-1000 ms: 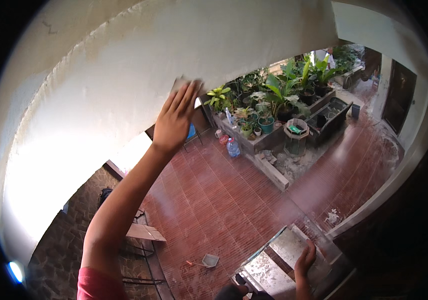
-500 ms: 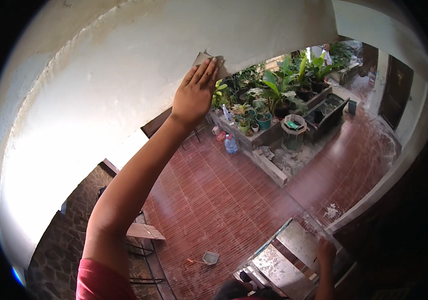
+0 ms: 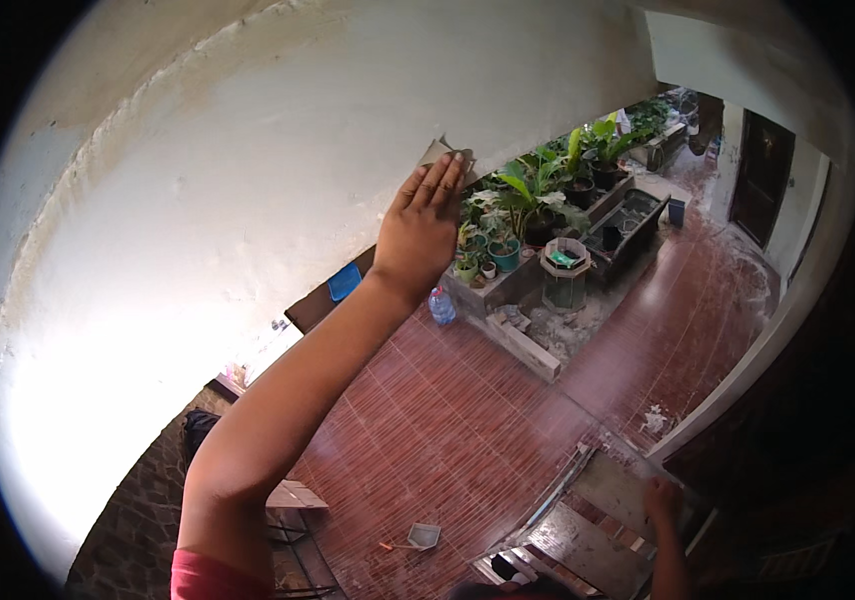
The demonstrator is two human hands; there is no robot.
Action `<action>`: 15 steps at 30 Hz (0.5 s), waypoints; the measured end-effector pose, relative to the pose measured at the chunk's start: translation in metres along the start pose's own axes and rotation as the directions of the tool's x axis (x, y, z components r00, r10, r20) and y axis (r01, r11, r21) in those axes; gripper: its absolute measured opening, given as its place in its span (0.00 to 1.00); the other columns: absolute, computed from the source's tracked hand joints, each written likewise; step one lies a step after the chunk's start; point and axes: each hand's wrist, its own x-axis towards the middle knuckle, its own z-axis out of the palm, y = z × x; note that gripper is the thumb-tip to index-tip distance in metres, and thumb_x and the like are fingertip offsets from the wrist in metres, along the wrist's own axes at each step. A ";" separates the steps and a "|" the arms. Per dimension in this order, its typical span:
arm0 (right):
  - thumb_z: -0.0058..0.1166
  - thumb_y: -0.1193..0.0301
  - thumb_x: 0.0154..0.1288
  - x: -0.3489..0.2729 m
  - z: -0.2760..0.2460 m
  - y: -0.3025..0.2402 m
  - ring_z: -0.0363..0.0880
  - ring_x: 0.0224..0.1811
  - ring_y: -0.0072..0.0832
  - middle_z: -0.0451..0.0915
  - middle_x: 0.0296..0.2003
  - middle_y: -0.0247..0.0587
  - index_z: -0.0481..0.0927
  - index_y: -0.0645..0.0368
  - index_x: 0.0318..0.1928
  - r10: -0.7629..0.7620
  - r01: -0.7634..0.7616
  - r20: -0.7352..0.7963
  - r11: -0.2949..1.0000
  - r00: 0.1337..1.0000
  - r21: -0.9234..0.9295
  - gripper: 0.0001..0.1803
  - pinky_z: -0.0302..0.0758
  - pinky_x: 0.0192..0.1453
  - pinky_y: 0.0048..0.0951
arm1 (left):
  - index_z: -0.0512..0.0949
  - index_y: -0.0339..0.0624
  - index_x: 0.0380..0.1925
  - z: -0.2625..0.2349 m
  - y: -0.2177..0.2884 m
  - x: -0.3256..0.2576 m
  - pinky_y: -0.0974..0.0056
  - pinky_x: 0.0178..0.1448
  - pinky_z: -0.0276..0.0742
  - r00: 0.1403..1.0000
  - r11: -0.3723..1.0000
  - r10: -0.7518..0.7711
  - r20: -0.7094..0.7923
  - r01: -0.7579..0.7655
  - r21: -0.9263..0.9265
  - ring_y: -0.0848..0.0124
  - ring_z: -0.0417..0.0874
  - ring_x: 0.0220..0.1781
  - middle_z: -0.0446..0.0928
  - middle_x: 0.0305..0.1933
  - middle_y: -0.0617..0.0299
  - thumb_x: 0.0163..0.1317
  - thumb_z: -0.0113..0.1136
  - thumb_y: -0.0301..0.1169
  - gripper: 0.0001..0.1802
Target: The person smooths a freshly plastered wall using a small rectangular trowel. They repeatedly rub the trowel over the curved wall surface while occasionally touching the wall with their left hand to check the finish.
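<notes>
A folded piece of sandpaper (image 3: 435, 150) lies flat against the off-white plastered beam (image 3: 248, 170), close to its lower edge. My left hand (image 3: 426, 215) presses it there, fingers together and stretched over the sheet, the arm raised. One corner of the sheet pokes out beyond the fingertips. Low on the right, my right hand (image 3: 662, 498) hangs beside a pale plank platform (image 3: 588, 545). Its fingers look curled, but shadow and small size hide whatever they may hold.
Below spreads a red tiled floor (image 3: 428, 410) with a small dustpan (image 3: 424, 537) on it. Potted plants (image 3: 528, 200) line a raised planter, near an octagonal glass tank (image 3: 564, 275) and a plastic water bottle (image 3: 442, 306). A brown door (image 3: 763, 180) stands far right.
My left hand has slid right along the beam with the sandpaper under its fingers. The view has shifted slightly, and a blue object now shows beneath the beam. My right hand stays low.
</notes>
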 end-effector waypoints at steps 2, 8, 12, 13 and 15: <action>0.43 0.55 0.73 -0.001 0.002 0.002 0.84 0.43 0.56 0.85 0.37 0.61 0.86 0.65 0.35 -0.007 0.006 0.033 1.000 0.999 0.017 0.27 0.77 0.52 0.54 | 0.64 0.35 0.73 -0.003 -0.002 -0.009 0.59 0.85 0.45 0.994 0.998 0.045 -0.102 -0.041 0.043 0.68 0.50 0.84 0.53 0.82 0.58 0.70 0.44 0.34 0.31; 0.42 0.54 0.73 -0.004 0.005 -0.001 0.85 0.40 0.56 0.85 0.34 0.62 0.87 0.66 0.32 0.013 -0.014 -0.053 1.000 0.999 -0.027 0.28 0.78 0.50 0.54 | 0.66 0.35 0.71 -0.003 0.002 -0.022 0.58 0.84 0.48 0.999 1.000 0.016 -0.033 -0.016 -0.010 0.67 0.52 0.83 0.55 0.81 0.57 0.69 0.46 0.31 0.30; 0.42 0.53 0.73 -0.004 0.001 -0.007 0.85 0.39 0.56 0.85 0.33 0.62 0.87 0.65 0.30 -0.008 0.006 -0.059 0.999 0.998 -0.040 0.29 0.79 0.49 0.55 | 0.65 0.34 0.72 0.010 0.006 0.005 0.57 0.84 0.49 0.997 0.998 -0.023 -0.068 0.019 -0.055 0.66 0.53 0.83 0.56 0.81 0.57 0.70 0.45 0.31 0.30; 0.42 0.53 0.74 -0.003 0.000 -0.007 0.85 0.39 0.56 0.85 0.33 0.61 0.87 0.65 0.30 -0.007 0.004 -0.065 0.999 0.998 -0.046 0.30 0.79 0.49 0.54 | 0.63 0.34 0.72 0.011 0.006 0.002 0.58 0.84 0.49 0.999 0.999 -0.027 -0.047 0.026 -0.031 0.67 0.53 0.83 0.55 0.81 0.57 0.70 0.45 0.31 0.31; 0.41 0.53 0.74 -0.004 -0.003 -0.009 0.85 0.39 0.55 0.85 0.33 0.61 0.87 0.65 0.31 0.022 -0.025 -0.068 0.998 0.997 -0.053 0.30 0.79 0.49 0.53 | 0.64 0.34 0.72 0.007 0.004 -0.018 0.58 0.84 0.46 0.999 0.999 -0.005 -0.045 0.007 0.050 0.67 0.52 0.84 0.53 0.82 0.57 0.71 0.42 0.34 0.30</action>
